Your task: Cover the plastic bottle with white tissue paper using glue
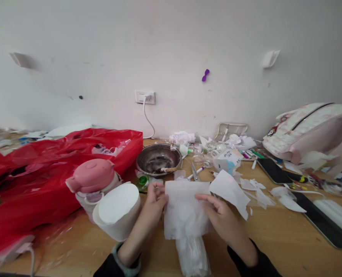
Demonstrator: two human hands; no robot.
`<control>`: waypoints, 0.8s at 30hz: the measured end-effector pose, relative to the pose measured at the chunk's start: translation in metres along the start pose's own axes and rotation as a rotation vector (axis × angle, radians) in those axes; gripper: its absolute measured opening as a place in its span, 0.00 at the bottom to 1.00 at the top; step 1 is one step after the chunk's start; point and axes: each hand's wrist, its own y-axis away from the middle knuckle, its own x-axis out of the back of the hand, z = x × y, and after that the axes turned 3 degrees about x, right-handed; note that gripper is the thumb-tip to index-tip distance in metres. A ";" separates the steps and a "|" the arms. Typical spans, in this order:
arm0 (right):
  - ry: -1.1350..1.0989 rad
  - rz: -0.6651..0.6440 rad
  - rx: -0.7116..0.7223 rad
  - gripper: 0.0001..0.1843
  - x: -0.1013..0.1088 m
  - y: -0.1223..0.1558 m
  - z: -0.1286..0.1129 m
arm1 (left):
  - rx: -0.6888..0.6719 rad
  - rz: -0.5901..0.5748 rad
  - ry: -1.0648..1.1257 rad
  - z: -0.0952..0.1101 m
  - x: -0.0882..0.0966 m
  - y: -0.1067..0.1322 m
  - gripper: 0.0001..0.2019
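A thin, see-through white sheet [185, 207] hangs in front of me, gathered into folds at its lower end. Its left edge is pinched between the thumb and fingers of my left hand [156, 198]. Near the upper right corner, my right hand [215, 207] grips the sheet with thumb and forefinger. Whether the sheet is paper or cloth, I cannot tell. Just beyond it lie scissors [194, 172] and a purple-capped marker [200, 170]. A loose piece of white paper [228, 192] is to the right, close by my right hand.
At left, a white paper-covered tub [117, 223] and a pink-lidded bottle [93, 175] stand before a red plastic bag [52, 184]. A metal bowl [159, 157] sits near the wall. Paper scraps, phones [274, 171] and a backpack [312, 130] occupy the right side.
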 end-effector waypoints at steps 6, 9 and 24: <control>-0.044 0.001 0.030 0.19 -0.008 -0.001 0.013 | 0.060 -0.062 -0.134 -0.012 0.004 0.006 0.15; -0.030 0.025 0.052 0.16 -0.010 -0.004 0.011 | 0.107 -0.083 -0.194 -0.013 0.001 0.003 0.16; 0.059 0.073 0.041 0.24 -0.011 -0.012 0.020 | 0.057 -0.059 -0.284 0.000 0.002 -0.013 0.28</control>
